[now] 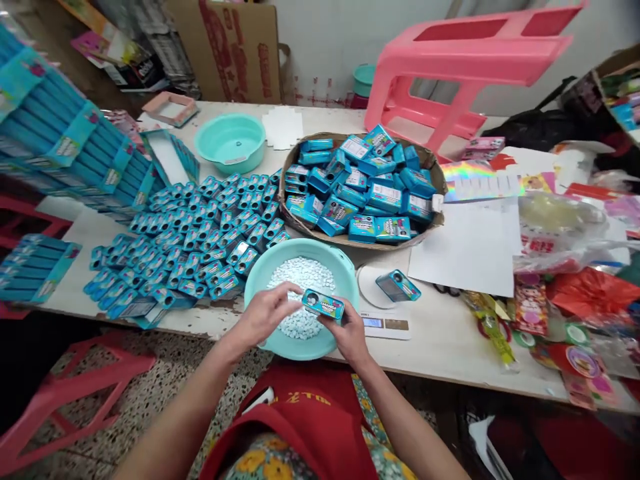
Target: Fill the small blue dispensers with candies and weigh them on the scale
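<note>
Apron point(310, 427): red, nearest; yellow characters, illegible.
Right hand point(350, 337): pinching box by its right end.
Box point(325, 307): blue, above basin; long axis left-right, dipping right; reads "CARAMELO", then likely "MACIZO".
Left hand point(265, 315): just left of box, nearer its holed end; fingers half-curled, can't tell if pinching anything.
Basin point(346, 283): turquoise, white pellets point(305, 273) inside, at surface's point(435, 350) front edge.
Scale point(400, 335): right of basin, front edge; display unreadable.
Carton tray point(360, 245): farther back, heaped blue boxes point(385, 197).
</note>
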Available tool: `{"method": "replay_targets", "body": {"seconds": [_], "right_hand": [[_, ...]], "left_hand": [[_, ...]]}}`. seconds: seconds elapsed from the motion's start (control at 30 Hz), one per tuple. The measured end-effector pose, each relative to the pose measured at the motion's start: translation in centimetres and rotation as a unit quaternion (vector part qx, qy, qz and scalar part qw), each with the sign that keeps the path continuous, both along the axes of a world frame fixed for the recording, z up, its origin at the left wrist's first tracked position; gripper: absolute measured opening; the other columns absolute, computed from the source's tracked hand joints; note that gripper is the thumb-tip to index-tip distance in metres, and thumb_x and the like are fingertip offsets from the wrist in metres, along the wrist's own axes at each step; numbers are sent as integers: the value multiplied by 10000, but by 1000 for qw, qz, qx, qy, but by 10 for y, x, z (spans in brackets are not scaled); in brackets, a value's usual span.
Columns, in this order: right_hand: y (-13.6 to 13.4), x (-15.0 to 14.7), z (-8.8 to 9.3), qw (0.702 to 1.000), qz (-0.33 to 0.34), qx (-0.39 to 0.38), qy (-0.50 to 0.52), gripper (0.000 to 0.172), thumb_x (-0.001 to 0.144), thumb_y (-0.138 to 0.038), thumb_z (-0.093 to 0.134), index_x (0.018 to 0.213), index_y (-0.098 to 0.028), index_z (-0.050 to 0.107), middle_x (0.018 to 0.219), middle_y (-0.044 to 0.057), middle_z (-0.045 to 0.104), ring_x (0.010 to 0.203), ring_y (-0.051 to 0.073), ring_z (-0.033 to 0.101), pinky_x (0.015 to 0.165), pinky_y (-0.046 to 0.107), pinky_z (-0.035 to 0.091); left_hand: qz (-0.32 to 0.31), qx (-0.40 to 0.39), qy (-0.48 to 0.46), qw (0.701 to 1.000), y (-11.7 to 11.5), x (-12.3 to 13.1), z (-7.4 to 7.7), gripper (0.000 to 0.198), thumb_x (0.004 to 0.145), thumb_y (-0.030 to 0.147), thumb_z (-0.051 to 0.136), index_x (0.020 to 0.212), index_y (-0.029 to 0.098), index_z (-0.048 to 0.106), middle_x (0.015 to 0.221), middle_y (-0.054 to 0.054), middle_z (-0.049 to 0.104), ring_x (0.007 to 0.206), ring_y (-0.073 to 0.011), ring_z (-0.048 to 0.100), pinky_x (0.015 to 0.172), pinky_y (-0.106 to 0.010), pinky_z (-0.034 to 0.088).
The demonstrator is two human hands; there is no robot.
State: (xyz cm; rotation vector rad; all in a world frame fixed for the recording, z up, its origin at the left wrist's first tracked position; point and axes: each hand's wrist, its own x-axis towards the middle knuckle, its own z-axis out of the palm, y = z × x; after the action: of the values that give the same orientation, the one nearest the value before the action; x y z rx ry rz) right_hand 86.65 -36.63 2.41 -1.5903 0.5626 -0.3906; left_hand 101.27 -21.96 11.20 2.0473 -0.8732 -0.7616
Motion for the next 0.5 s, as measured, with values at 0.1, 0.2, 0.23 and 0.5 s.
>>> {"method": "replay_targets", "body": {"seconds": [0.1,0.2,0.23,0.5], "right_hand": [[15,18,5,997,58,-37,-27,372,741,-347,723,1070,-224,604,1045,55,642,988,222,601,894,383,481],[27,32,13,991,93,-84,-44,455,764,-322,707,1183,-237,551,1178,75,602,1119,234,555,993,432,433],[28,35,15,991,86,-92,-48,493,771,-316,701,1223,-237,521,1223,84,581,1154,237,538,1018,448,416],[-32,7,13,993,-71,-97,15,315,800,-358,653,1058,-186,597,1033,97,663,945,221,636,905,459,494]], "left_hand": [[-33,42,-108,993,15,-11,-8,207,869,354,533,989,243,658,829,-12,653,776,-156,588,690,-236,408],[30,49,-147,987,47,-13,-9,215,887,346,503,944,232,676,898,-32,685,840,-169,616,740,-245,422],[67,42,-139,987,64,-11,-7,226,887,360,500,948,232,676,915,-30,689,846,-168,618,755,-248,426],[324,308,-74,892,207,31,-59,370,745,511,592,918,203,698,804,-70,672,796,-261,596,681,-309,410]]}}
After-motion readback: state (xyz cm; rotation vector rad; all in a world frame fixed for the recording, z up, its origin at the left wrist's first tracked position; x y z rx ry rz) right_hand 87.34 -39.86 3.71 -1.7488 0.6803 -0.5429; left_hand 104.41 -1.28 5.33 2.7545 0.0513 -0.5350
